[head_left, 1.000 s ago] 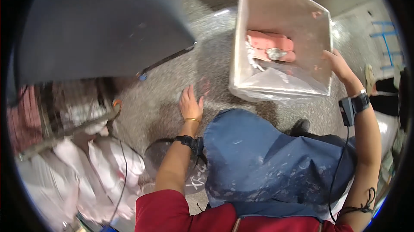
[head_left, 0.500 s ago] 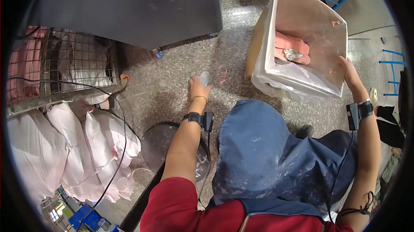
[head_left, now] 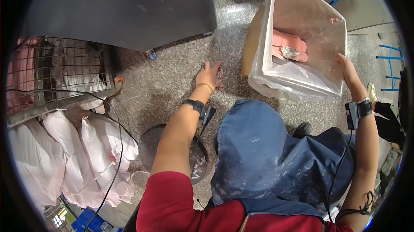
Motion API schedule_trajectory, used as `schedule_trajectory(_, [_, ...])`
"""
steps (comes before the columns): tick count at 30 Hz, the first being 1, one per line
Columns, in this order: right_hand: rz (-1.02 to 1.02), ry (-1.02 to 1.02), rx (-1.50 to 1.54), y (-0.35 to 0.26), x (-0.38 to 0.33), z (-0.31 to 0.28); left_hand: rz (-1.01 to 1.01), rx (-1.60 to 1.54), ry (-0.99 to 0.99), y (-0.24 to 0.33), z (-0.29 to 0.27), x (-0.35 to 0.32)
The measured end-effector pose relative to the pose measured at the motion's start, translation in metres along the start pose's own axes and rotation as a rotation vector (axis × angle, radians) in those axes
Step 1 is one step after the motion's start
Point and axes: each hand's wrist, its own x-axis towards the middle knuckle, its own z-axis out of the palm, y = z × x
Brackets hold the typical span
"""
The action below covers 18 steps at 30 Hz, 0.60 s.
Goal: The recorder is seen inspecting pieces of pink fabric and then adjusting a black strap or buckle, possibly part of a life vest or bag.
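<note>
Speckled grey floor (head_left: 172, 81) fills the view below me as I look down past my blue apron (head_left: 267, 158) and red sleeves. My left hand (head_left: 210, 75) reaches out low over the floor, fingers (head_left: 217, 69) spread a little apart and holding nothing, with a gold bangle and a black wrist device just behind it on my forearm. My right hand (head_left: 347, 70) is at the near right rim of a cardboard box (head_left: 250, 46) lined with a clear plastic bag (head_left: 293, 83); my fingers curl over that rim and the plastic, though I cannot tell how firmly they grip. The box stands on the floor ahead of me and to my right, just beside my left hand. Inside it, against the left wall, lie pink pieces (head_left: 289, 44) with a small crumpled grey scrap (head_left: 290, 52) on top. Ahead on my left stands a large dark grey cabinet (head_left: 120, 3). To my far left is a wire cage (head_left: 56, 76), and below it lie pale pink stuffed bags (head_left: 64, 145) crossed by a black cable. A round dark disc (head_left: 151, 145) sits on the floor beside my left arm.
</note>
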Motion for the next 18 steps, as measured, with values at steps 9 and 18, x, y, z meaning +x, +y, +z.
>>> schedule_trajectory(9, [0.026,-0.013,0.009,0.010,0.005,-0.007,0.427,-0.005,-0.125,-0.019,0.017,0.031])
schedule_trajectory(18, [0.079,-0.100,0.068,0.003,0.001,-0.007,0.242,0.019,0.005,-0.013,0.042,0.017])
